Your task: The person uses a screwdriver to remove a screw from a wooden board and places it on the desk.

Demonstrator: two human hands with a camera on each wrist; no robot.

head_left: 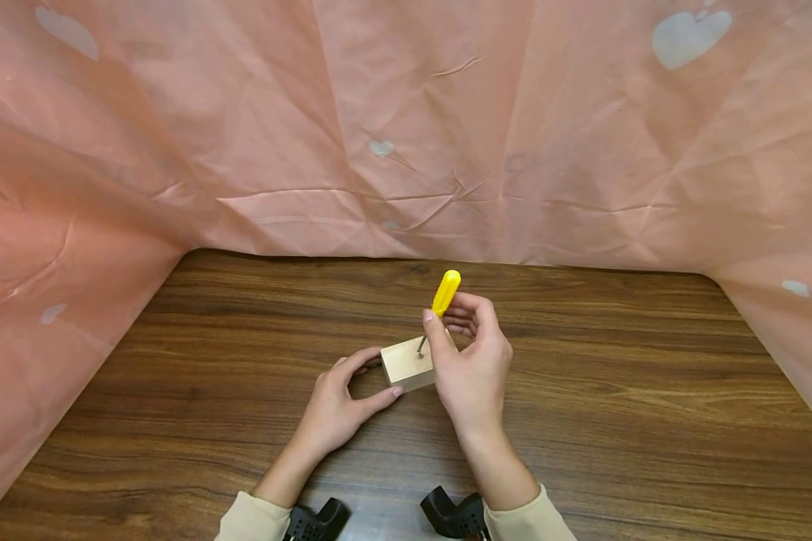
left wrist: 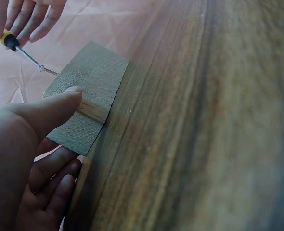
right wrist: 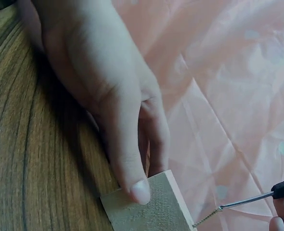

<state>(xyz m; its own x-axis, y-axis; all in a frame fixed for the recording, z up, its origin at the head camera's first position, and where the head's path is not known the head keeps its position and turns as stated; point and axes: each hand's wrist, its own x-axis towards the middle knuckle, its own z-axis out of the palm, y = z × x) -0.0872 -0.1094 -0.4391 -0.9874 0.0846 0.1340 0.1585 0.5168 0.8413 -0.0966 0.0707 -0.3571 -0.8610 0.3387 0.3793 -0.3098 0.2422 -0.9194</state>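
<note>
A pale wooden block (head_left: 403, 365) lies on the table, and my left hand (head_left: 336, 407) grips its left end between thumb and fingers. My right hand (head_left: 477, 364) holds a screwdriver by its yellow handle (head_left: 446, 291), thumb on one side and fingers on the other. In the left wrist view, the screwdriver's metal shaft (left wrist: 27, 56) meets the head of a screw (left wrist: 49, 71) that stands up from the block's top face. Much of the threaded screw (right wrist: 208, 218) shows above the wood in the right wrist view. The right hand hides the block's right end in the head view.
The brown wood-grain table (head_left: 616, 391) spreads out around both hands. A pink cloth (head_left: 433, 135) with pale hearts hangs along its back and sides. Black devices (head_left: 452, 514) sit at both wrists, beside beige sleeves (head_left: 531, 518).
</note>
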